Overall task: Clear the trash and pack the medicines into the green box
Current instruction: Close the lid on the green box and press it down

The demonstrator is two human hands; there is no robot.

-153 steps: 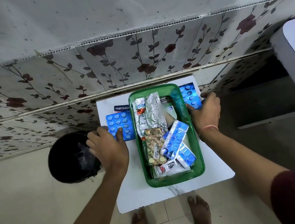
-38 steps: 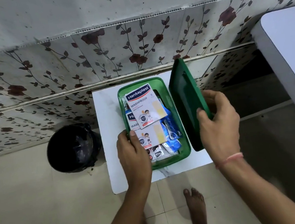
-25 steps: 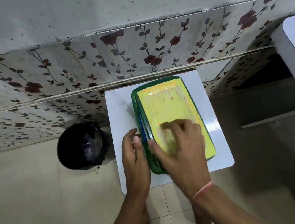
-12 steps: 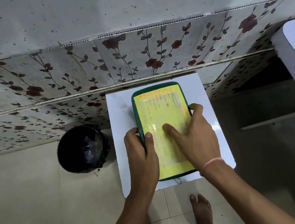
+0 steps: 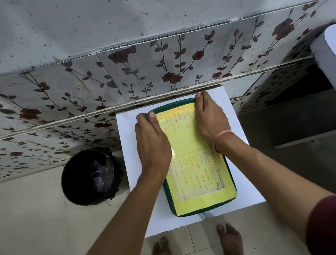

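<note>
Left of your left hand, the black bin (image 5: pixel 91 176) stands on the floor. Your left hand (image 5: pixel 152 144) grips the far left edge of the closed green box (image 5: pixel 168 199), thumb on its yellow label (image 5: pixel 191 167). Your right hand (image 5: pixel 210 120) presses flat on the far right side, fingers straight. The box sits on the white surface (image 5: pixel 245 181).

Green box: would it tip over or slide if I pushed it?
It would probably slide rather than tip: the green box lies broad and flat on the smooth white table. It looks like stiff plastic, so it likely keeps its shape.
</note>
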